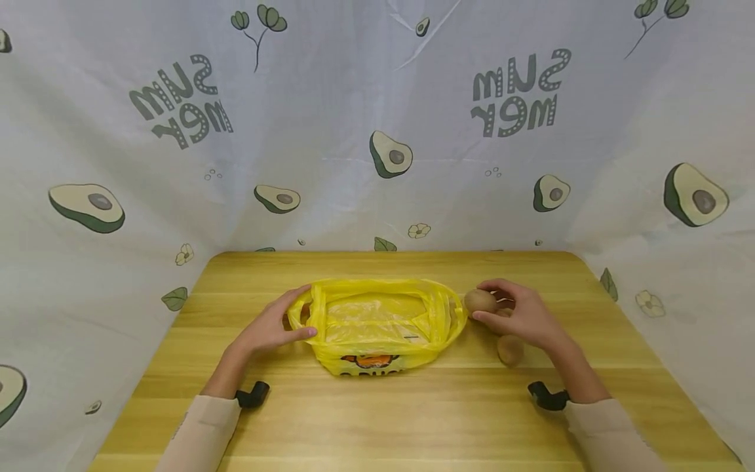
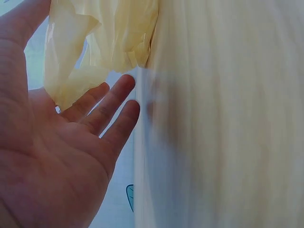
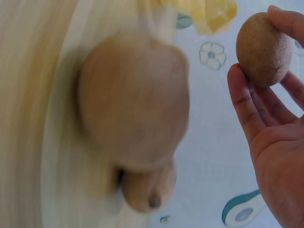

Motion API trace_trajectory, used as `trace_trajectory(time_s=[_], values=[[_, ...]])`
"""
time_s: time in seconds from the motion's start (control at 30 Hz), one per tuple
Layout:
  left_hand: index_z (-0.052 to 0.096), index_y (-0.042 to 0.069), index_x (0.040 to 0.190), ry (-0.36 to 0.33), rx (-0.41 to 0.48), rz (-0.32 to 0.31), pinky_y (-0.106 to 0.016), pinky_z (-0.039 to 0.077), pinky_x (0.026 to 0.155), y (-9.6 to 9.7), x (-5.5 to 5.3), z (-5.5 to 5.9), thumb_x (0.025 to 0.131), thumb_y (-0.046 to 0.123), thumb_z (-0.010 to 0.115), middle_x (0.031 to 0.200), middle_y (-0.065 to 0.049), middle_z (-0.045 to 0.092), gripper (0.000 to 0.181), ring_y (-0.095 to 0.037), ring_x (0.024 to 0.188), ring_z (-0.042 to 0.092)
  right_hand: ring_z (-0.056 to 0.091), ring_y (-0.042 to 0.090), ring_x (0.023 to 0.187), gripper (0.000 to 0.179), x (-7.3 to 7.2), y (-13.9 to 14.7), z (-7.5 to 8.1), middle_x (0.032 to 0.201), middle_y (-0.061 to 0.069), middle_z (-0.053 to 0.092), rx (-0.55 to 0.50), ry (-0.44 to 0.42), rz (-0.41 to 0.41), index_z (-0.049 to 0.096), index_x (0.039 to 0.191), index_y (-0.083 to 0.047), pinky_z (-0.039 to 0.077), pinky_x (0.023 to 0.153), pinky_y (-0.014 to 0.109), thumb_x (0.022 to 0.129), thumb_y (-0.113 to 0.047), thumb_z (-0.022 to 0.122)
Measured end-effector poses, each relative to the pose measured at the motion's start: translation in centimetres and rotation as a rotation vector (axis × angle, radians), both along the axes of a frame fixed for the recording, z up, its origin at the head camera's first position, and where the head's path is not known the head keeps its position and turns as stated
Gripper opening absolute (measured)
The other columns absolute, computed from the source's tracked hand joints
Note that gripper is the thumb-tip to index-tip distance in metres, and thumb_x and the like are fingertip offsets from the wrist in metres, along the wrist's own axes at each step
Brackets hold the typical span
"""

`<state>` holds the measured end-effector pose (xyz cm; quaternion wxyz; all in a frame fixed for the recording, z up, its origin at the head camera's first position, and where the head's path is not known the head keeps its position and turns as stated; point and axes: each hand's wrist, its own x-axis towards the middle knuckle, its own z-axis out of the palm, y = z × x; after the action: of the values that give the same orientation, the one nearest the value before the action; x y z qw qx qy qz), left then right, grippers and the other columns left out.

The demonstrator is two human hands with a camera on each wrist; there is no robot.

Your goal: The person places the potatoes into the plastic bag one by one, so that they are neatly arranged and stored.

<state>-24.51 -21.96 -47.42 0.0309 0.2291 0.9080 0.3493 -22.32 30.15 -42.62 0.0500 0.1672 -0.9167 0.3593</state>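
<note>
A yellow plastic bag (image 1: 413, 357) lies on the wooden table, its mouth spread upward and dark print on its front. My left hand (image 1: 274, 326) touches the bag's left end, thumb and fingers spread at the handle loop. In the left wrist view the thin plastic (image 2: 126, 33) drapes by the fingers, which are fairly straight. With thumb and fingers, my right hand (image 1: 525, 314) holds a brown kiwi (image 1: 480, 301) beside the bag's right rim. Two more kiwis rest on the table: one (image 1: 510, 351) just below that hand, another (image 1: 504, 313) partly hidden behind it.
The wooden table (image 1: 377, 419) has rounded far corners. Behind and beside it hangs a pale curtain (image 1: 330, 210) printed with avocados and lettering. A black device sits at each wrist, the left one (image 1: 253, 395) and the right one (image 1: 547, 396).
</note>
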Motion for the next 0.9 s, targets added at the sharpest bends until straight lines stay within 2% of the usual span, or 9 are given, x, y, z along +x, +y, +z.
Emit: trace_trajectory(time_s=[0.17, 0.4, 0.67, 0.9], values=[[0.029, 0.020, 0.164, -0.010, -0.007, -0.002, -0.067, 0.029, 0.120, 0.1, 0.1, 0.0, 0.087, 0.053, 0.078, 0.167, -0.011, 0.034, 0.098, -0.042, 0.153, 0.032, 0.069, 0.027, 0.104, 0.053, -0.5, -2.0, 0.3, 0.128, 0.013, 0.068, -0.029, -0.008, 0.016, 0.063, 0.133, -0.009, 0.060, 0.090, 0.049, 0.089, -0.031, 0.083], [0.028, 0.019, 0.164, -0.051, -0.007, 0.007, -0.065, 0.027, 0.122, -0.1, 0.1, -0.1, 0.086, 0.054, 0.078, 0.168, -0.012, 0.032, 0.099, -0.040, 0.154, 0.030, 0.069, 0.026, 0.105, 0.052, -1.2, -5.2, 0.6, 0.128, 0.013, 0.067, -0.090, -0.030, 0.073, 0.063, 0.133, -0.008, 0.060, 0.091, 0.043, 0.089, -0.029, 0.083], [0.029, 0.016, 0.164, -0.068, 0.002, 0.006, -0.066, 0.028, 0.120, 0.1, 0.0, 0.1, 0.087, 0.054, 0.077, 0.166, -0.016, 0.034, 0.098, -0.043, 0.152, 0.033, 0.069, 0.024, 0.103, 0.048, -2.0, -8.8, 0.6, 0.126, 0.009, 0.068, -0.144, -0.018, 0.135, 0.065, 0.131, -0.013, 0.059, 0.092, 0.051, 0.088, -0.027, 0.084], [0.027, 0.014, 0.164, -0.073, -0.005, -0.002, -0.067, 0.027, 0.121, 0.0, -0.2, 0.0, 0.089, 0.053, 0.076, 0.167, -0.016, 0.032, 0.097, -0.043, 0.153, 0.032, 0.068, 0.027, 0.104, 0.048, -2.4, -11.6, 0.1, 0.126, 0.012, 0.068, -0.203, -0.038, 0.192, 0.065, 0.130, -0.011, 0.059, 0.093, 0.050, 0.088, -0.024, 0.084]])
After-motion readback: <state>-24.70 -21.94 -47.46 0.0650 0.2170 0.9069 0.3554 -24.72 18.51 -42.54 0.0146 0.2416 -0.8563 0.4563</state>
